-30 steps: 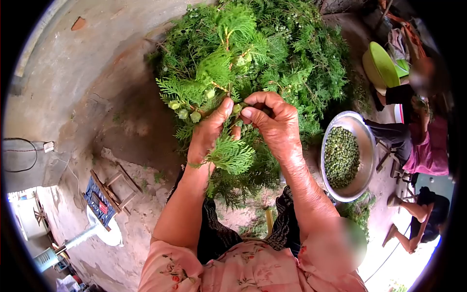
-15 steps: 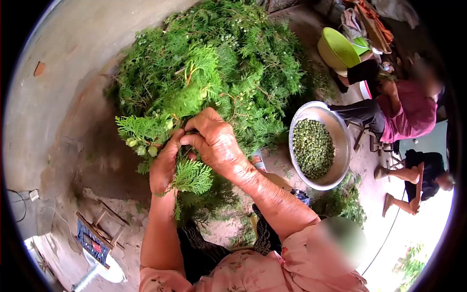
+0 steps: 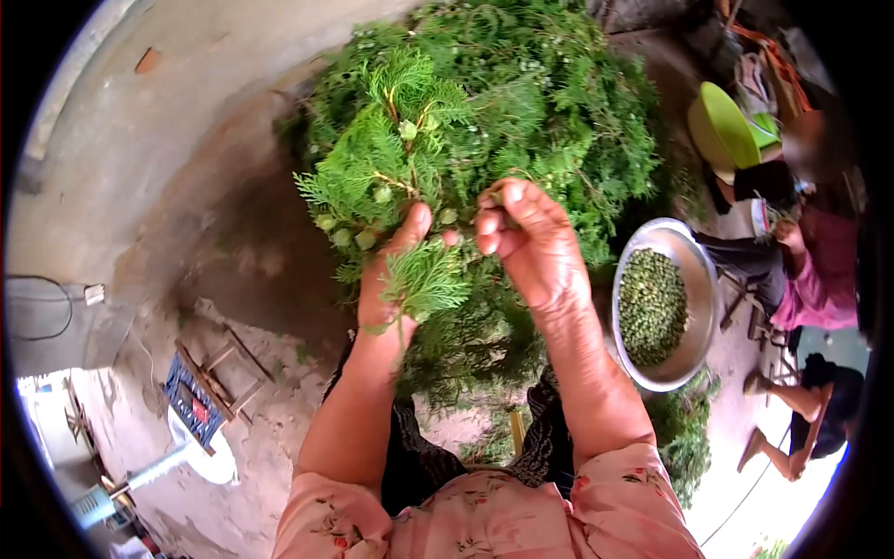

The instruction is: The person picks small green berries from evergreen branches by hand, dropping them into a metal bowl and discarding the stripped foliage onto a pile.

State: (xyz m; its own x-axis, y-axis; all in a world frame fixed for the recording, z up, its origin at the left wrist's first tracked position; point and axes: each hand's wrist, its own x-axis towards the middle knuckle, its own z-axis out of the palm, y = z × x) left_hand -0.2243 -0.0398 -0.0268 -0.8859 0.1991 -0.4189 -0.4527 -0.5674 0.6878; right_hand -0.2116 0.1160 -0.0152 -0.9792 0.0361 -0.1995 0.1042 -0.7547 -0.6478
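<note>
My left hand [image 3: 389,279] is closed round the stem of a leafy green arborvitae branch [image 3: 372,182]. Several pale green cones [image 3: 382,194] hang on this branch above my fingers. To the right, my right hand [image 3: 535,238] is raised with its palm partly turned up and its fingers curled. A small green cone [image 3: 496,197] seems to be pinched at its fingertips, partly hidden by them. Behind both hands lies a large heap of cut arborvitae branches [image 3: 568,121]. A metal basin [image 3: 700,279] on my right holds many loose green cones [image 3: 652,307].
A lime-green basin [image 3: 722,130] stands at the far right, near a seated person in a pink top [image 3: 824,270]. Another person [image 3: 819,401] sits farther down. Cut greenery [image 3: 680,438] lies below the metal basin. On the left are a small wooden stool [image 3: 200,396] and a concrete wall [image 3: 112,158].
My right hand has come away from the branch stem, moving right and turning its palm up. My left hand still holds the branch. The whole view has shifted, so the surroundings appear farther right.
</note>
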